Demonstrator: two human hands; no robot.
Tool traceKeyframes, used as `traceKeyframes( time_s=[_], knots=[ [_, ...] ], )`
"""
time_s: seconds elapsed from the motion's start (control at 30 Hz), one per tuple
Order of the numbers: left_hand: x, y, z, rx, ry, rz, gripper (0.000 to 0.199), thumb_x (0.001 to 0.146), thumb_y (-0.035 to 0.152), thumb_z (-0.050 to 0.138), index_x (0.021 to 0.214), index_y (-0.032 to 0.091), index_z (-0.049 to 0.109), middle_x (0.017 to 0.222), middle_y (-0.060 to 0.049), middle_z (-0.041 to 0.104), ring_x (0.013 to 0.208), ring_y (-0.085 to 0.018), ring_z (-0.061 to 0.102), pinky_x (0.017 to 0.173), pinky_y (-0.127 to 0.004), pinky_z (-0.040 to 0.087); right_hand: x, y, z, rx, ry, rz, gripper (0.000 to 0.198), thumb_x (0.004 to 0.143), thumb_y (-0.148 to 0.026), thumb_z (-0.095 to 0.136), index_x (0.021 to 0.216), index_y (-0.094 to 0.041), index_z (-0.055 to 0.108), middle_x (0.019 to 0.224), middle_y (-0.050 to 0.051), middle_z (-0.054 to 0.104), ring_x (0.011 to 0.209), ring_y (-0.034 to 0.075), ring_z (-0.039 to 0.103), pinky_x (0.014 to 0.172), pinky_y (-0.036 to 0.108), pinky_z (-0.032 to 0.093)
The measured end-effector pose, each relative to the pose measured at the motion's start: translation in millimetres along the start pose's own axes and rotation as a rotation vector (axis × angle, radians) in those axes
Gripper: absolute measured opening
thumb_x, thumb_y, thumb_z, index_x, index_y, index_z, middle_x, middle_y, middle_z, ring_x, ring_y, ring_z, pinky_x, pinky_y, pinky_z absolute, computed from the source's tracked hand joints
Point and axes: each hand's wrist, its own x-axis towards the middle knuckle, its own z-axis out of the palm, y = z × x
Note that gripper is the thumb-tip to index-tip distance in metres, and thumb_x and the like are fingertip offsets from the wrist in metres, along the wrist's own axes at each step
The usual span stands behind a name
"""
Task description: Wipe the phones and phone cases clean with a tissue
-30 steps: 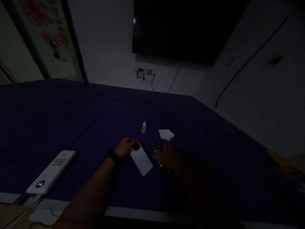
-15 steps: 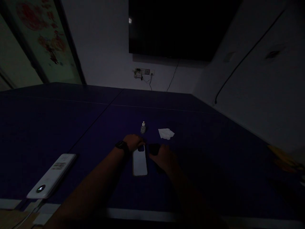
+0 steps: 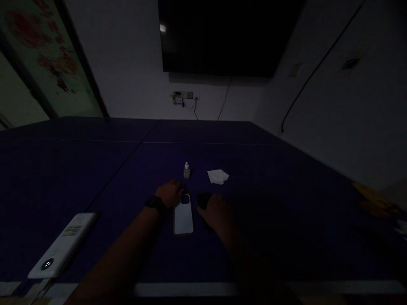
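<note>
A pale phone case (image 3: 183, 219) with a dark rim and a camera cutout at its far end lies on the dark blue table. My left hand (image 3: 170, 193), wearing a dark watch (image 3: 155, 203), rests at the case's far left corner. Its fingers look loosely curled, but the dimness hides whether they grip anything. Just right of the case, my right hand (image 3: 218, 212) is closed around a dark, flat, phone-like object (image 3: 203, 199), whose far end shows past the fingers. Beyond the hands stand a small white-capped dropper bottle (image 3: 186, 171) and a crumpled white tissue (image 3: 217, 176).
At the near left lies a white power bank (image 3: 63, 245) with a lit display and a cable at its near end. The table (image 3: 127, 169) reaches back to a wall with sockets (image 3: 187, 96) and a large screen (image 3: 222, 38). Something yellow (image 3: 370, 197) sits at the right edge.
My left hand has shifted slightly left, off the top of the phone case. The right hand keeps its hold on the dark object. The whole view has turned a little.
</note>
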Motion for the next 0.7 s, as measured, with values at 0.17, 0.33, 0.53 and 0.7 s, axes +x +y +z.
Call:
traceKeyframes(
  time_s=[0.17, 0.33, 0.53, 0.7],
  knots=[
    [-23.2, 6.0, -4.0, 0.019, -0.026, -0.098, 0.041, 0.100, 0.047, 0.038, 0.120, 0.023, 0.064, 0.117, -0.012, 0.067, 0.099, -0.027, 0.068, 0.077, -0.036, 0.049, 0.3, 1.6, 3.4, 0.006, 0.007, -0.016, 0.064, 0.083, -0.063, 0.064, 0.116, -0.008, 0.059, 0.119, 0.027, 0.062, 0.106, 0.038, 0.066, 0.085, 0.044, 0.052],
    [-38.8, 16.3, 0.2, 0.017, -0.034, -0.188, 0.053, 0.100, 0.056, 0.030, 0.126, 0.020, 0.059, 0.121, -0.016, 0.067, 0.102, -0.032, 0.069, 0.077, -0.038, 0.049, -0.6, 4.7, 4.2, 0.017, -0.007, -0.031, 0.069, 0.085, -0.069, 0.060, 0.117, -0.009, 0.058, 0.119, 0.029, 0.062, 0.101, 0.038, 0.068, 0.082, 0.045, 0.053],
    [-42.0, 17.5, 9.8, 0.000, -0.051, -0.189, 0.041, 0.100, 0.042, 0.038, 0.132, 0.021, 0.055, 0.123, -0.015, 0.067, 0.107, -0.031, 0.068, 0.081, -0.039, 0.049, 25.7, 29.9, -13.0, 0.043, 0.002, -0.034, 0.064, 0.090, -0.068, 0.053, 0.116, -0.010, 0.062, 0.117, 0.024, 0.066, 0.106, 0.037, 0.067, 0.086, 0.045, 0.050],
    [-35.1, 10.4, 8.5, -0.026, -0.022, -0.199, 0.037, 0.100, 0.038, 0.037, 0.125, 0.020, 0.056, 0.122, -0.015, 0.065, 0.104, -0.029, 0.068, 0.080, -0.038, 0.049, 85.2, 67.9, -30.1, 0.070, 0.071, 0.028, 0.045, 0.098, -0.042, 0.051, 0.125, -0.008, 0.062, 0.128, 0.025, 0.063, 0.124, 0.034, 0.059, 0.101, 0.041, 0.043]
  ],
)
